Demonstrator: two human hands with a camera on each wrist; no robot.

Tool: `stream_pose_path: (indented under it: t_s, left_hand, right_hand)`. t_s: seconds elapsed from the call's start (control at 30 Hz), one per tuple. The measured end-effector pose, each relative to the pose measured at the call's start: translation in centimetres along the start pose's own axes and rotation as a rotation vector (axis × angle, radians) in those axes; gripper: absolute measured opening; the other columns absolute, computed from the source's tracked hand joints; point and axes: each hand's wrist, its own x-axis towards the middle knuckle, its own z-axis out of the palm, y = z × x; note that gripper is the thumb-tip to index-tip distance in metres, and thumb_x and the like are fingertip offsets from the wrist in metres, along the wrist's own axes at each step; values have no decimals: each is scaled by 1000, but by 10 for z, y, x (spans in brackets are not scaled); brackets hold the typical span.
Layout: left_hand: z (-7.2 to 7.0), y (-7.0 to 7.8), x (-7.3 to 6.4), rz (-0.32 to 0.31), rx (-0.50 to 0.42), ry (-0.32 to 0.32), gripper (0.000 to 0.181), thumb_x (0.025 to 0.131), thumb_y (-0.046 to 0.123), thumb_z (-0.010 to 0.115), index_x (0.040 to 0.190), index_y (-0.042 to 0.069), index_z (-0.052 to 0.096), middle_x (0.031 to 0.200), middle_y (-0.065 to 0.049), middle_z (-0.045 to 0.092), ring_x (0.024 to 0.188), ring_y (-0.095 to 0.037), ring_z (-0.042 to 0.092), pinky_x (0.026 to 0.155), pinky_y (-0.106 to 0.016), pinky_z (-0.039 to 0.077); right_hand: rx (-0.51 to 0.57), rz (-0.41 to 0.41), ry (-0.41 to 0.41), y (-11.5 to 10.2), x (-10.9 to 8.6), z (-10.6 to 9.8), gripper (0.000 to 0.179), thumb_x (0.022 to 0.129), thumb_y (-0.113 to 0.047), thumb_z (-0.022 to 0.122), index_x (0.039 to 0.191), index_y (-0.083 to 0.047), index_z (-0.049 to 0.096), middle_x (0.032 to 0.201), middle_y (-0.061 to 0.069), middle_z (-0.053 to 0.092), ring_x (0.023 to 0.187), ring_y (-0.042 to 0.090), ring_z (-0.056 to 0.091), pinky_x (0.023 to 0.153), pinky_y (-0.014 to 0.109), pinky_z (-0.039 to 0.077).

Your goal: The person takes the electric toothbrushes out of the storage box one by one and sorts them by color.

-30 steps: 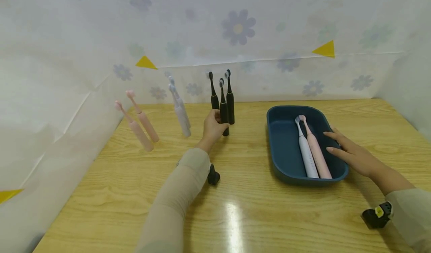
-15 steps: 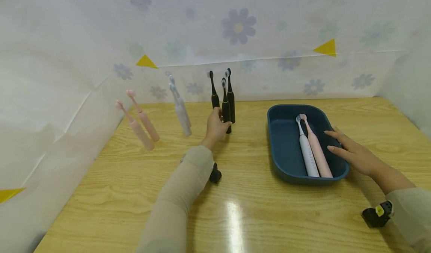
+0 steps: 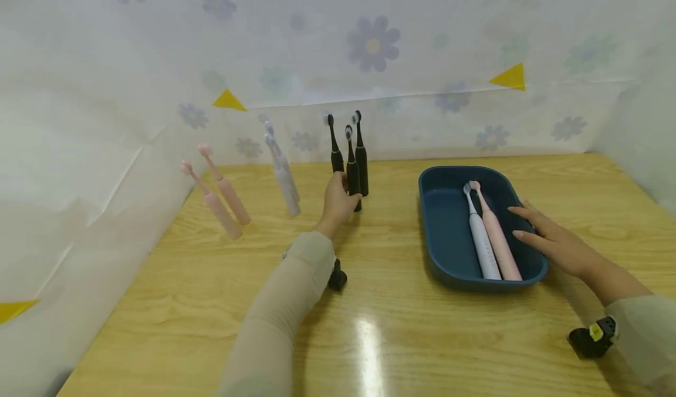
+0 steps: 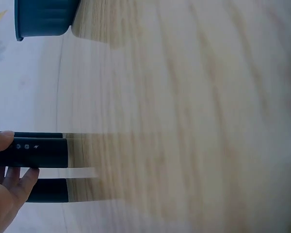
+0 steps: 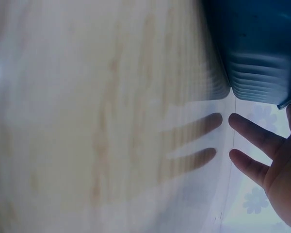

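My left hand (image 3: 336, 200) pinches the handle of a black electric toothbrush (image 3: 353, 177) between thumb and fingers. This toothbrush stands upright in front of two other black electric toothbrushes (image 3: 361, 171). In the left wrist view, small white symbols show on the held toothbrush (image 4: 43, 153), close to the thumb. On the right, a dark blue bin (image 3: 440, 233) holds a white toothbrush (image 3: 482, 244) and a pink toothbrush (image 3: 500, 247) lying side by side. My right hand (image 3: 560, 250) rests at the bin's right rim, its fingers extended; two of them spread below the rim in the right wrist view.
Two pale-lilac toothbrushes (image 3: 285, 180) stand left of the black ones. Farther left stand two pink toothbrushes (image 3: 220, 212). All are on a wood-grain table (image 3: 396, 326). A flower-patterned white sheet (image 3: 422, 127) with yellow triangles rises behind the table.
The left hand and the pinched black toothbrush have shifted slightly to the right, nearer the rear right black one. The right hand and the bin have stayed in place.
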Motion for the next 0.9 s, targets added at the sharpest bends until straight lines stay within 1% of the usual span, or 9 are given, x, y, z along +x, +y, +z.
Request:
stream_pose_path:
  t_s: [0.17,0.23,0.3,0.43,0.5,0.7,0.8,0.9]
  left_hand:
    - [-5,-1,-5,19,-6,15,35,75,2,64,105,2,46,96,-9,50,87,-20,48,74,-31,43]
    - [-6,2,-6,25,6,20,38,75,4,65,108,2,46,97,-9,50,87,-20,49,73,-30,43]
    - [-6,4,-6,28,17,16,44,76,7,65,114,2,44,101,-9,49,90,-20,48,76,-30,43]
    - [-7,10,-7,32,13,12,59,77,11,65,126,2,35,114,-10,43,100,-20,45,83,-29,40]
    - [-9,12,-9,38,8,20,63,77,12,66,129,3,32,118,-11,40,104,-21,43,85,-29,39]
    - [-13,22,-16,59,-32,45,60,78,12,64,128,3,32,120,-12,37,106,-22,41,85,-30,39]
    - [-14,24,-20,64,-67,61,58,78,11,63,127,3,33,119,-12,37,106,-23,42,85,-30,40]
    - [-14,25,-23,72,-103,90,57,78,10,63,126,2,33,118,-12,37,106,-24,42,85,-30,40]
  right_hand:
    - [0,5,-5,-1,1,4,56,93,-21,40,138,-6,12,141,18,-9,121,48,1,82,67,12]
    - [1,6,-5,-2,0,4,56,93,-22,40,138,-6,11,141,17,-9,121,49,2,82,68,13]
    - [0,21,2,-4,-1,3,56,93,-23,40,138,-7,12,141,16,-9,121,48,3,82,67,13]
    - [-5,46,12,-6,-2,2,56,92,-24,40,138,-8,14,142,14,-8,122,47,5,82,67,14]
    - [-5,44,14,-6,-1,2,56,92,-24,41,138,-8,14,142,13,-7,122,46,4,82,67,14]
    - [-15,11,7,-4,-1,0,56,93,-22,39,138,-6,12,141,16,-9,121,48,2,81,68,13]
    - [-16,24,11,-3,0,0,56,93,-23,40,138,-7,13,141,15,-9,122,47,2,82,67,13]
    - [-11,27,15,-2,1,0,56,93,-23,40,138,-7,13,142,14,-8,122,46,1,82,67,13]
